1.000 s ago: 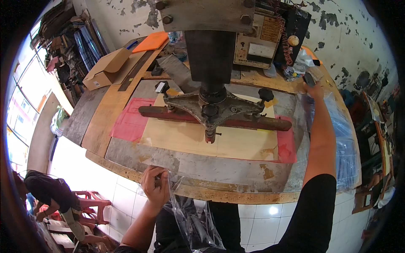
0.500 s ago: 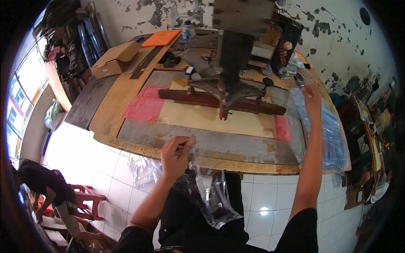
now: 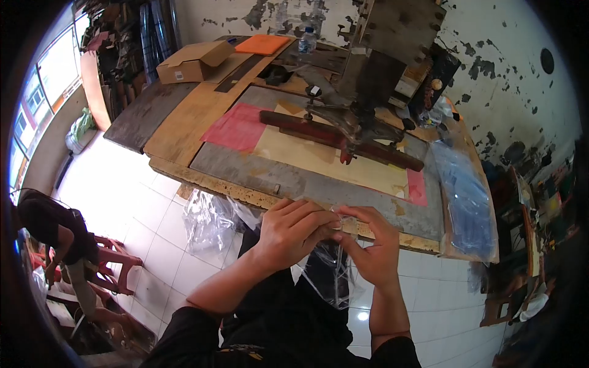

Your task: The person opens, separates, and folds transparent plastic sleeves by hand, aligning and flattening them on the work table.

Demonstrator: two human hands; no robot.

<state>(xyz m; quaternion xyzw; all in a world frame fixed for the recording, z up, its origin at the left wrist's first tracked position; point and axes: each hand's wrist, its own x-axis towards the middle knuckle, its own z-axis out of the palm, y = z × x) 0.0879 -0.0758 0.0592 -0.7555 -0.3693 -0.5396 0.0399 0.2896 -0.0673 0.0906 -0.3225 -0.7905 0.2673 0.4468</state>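
My left hand (image 3: 293, 234) is closed at the table's front edge, fingers bent over a piece of clear plastic film (image 3: 331, 279) that hangs down in front of my lap. Against its fingertips, my right hand (image 3: 375, 245) pinches the top of the same film between thumb and index finger. Whether anything small sits between the fingertips is hidden. Beyond the hands stands a press with a dark red bar (image 3: 340, 142) over a cream sheet (image 3: 294, 150) and pink sheets (image 3: 236, 127) on a grey metal plate (image 3: 239, 165).
A stack of bluish clear plastic (image 3: 466, 202) lies along the table's right side. More crumpled clear plastic (image 3: 208, 224) hangs at the front left. A cardboard box (image 3: 187, 64), orange folder (image 3: 264, 44) and water bottle (image 3: 307, 43) stand behind. Another person (image 3: 55, 227) bends at lower left.
My right hand has come from the table's far right side to meet my left hand at the front edge. The view has turned, shifting the press rightward.
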